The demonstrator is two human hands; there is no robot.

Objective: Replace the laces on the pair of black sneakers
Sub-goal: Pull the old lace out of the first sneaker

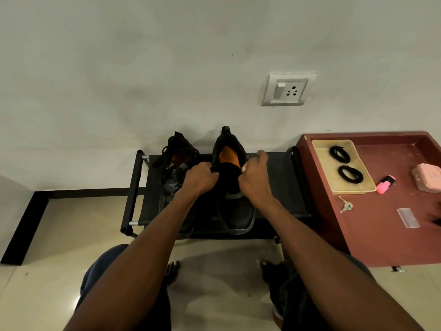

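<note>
Two black sneakers stand on a low black shoe rack (279, 182). The right sneaker (235, 211) has an orange insole and points toward me. My left hand (199, 177) grips its left collar edge and my right hand (254, 177) grips its right edge, spreading the opening. The left sneaker (177, 151) sits behind my left forearm with its laces hanging loose. Two coiled black laces (340, 154) (350, 174) lie in a pale tray (362, 188) on the red-brown table (381, 235) to the right.
On the table lie a pink highlighter (385, 184), a pink case (428, 177), keys (346, 206) and a small clear bag (408, 218). A wall socket (287, 90) is above. My knees and bare feet are on the tiled floor.
</note>
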